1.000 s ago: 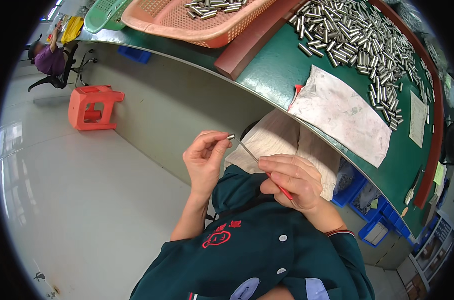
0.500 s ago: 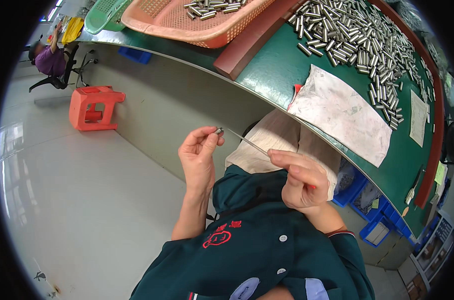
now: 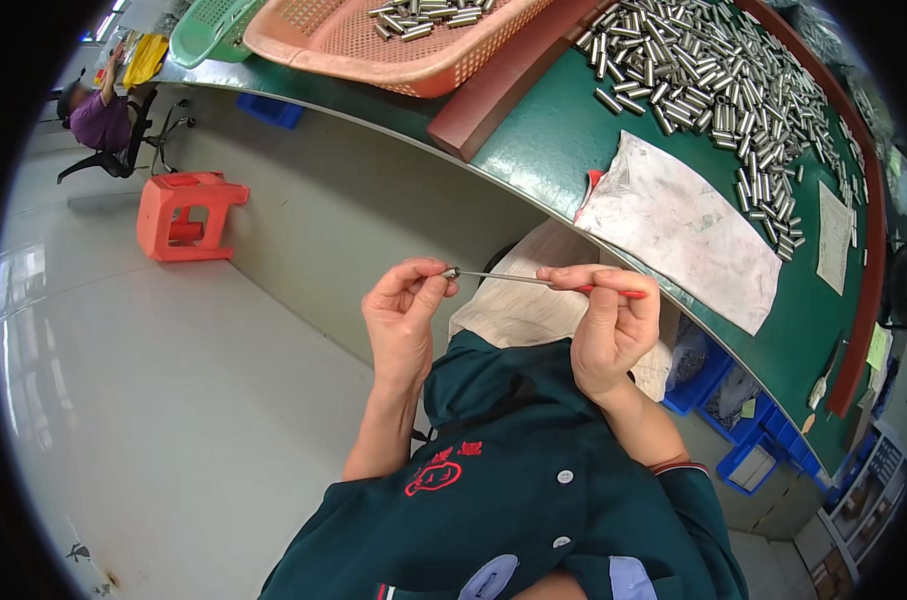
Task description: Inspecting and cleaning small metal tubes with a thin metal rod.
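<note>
My left hand (image 3: 403, 308) pinches a small metal cylinder (image 3: 451, 273) between thumb and fingertips, its end facing right. In my right hand (image 3: 618, 325) is a thin tool with a red handle (image 3: 613, 292) and a long, slim metal shaft (image 3: 513, 278). The shaft points left and its tip meets the end of the cylinder; whether it goes inside is too small to tell. Both hands are above my lap, off the table. Many like cylinders (image 3: 713, 75) lie heaped on the green table (image 3: 533, 150) at the upper right.
A stained white cloth (image 3: 683, 230) lies at the table's near edge. Beyond a brown wooden bar (image 3: 503, 80) sits an orange basket (image 3: 373, 70) with cylinders, beside a green basket (image 3: 208, 35). Blue bins (image 3: 743, 420) stand under the table. An orange stool (image 3: 188, 215) and a seated person (image 3: 103, 120) are at left.
The tool has swung from slanting to nearly level, and its tip has come to the cylinder's end. My right hand has turned and risen, showing the red handle. My left hand barely moved.
</note>
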### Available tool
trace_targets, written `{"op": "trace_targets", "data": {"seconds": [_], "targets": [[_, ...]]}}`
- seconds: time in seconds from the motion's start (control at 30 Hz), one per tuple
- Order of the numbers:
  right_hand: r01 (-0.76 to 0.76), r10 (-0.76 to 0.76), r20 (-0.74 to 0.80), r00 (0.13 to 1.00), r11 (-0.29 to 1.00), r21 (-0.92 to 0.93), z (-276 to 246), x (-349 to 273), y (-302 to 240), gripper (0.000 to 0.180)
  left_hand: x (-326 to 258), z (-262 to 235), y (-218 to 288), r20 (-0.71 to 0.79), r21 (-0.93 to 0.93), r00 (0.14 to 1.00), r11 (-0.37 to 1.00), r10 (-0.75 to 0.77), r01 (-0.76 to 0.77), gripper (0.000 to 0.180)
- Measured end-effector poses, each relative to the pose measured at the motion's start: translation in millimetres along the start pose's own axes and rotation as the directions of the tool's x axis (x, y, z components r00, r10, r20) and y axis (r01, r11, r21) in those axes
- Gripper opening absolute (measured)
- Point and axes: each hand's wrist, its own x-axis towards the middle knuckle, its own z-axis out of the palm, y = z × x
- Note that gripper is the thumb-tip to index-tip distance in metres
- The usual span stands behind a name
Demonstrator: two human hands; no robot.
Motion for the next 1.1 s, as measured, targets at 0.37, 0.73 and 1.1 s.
{"op": "trace_targets", "data": {"seconds": [0.37, 0.73, 1.1], "targets": [[0.103, -0.105, -0.091, 0.99, 0.994, -0.025, -7, 1, 7, 0.007, 0, -13, 5, 0.051, 0.046, 0.996, 0.997, -0.069, 0.067, 0.009], [0.075, -0.076, 0.049, 0.996, 0.997, 0.034, -1, -2, 4, 0.006, 1, -7, 3, 0.042, 0.082, 0.998, 0.995, -0.054, 0.05, 0.01], [0.304, -0.287, 0.162, 0.944, 0.949, -0.088, -3, -3, 0, 0.011, 3, -12, 0, 0.078, -0.168, 0.967, 0.953, -0.243, 0.253, 0.011]]}}
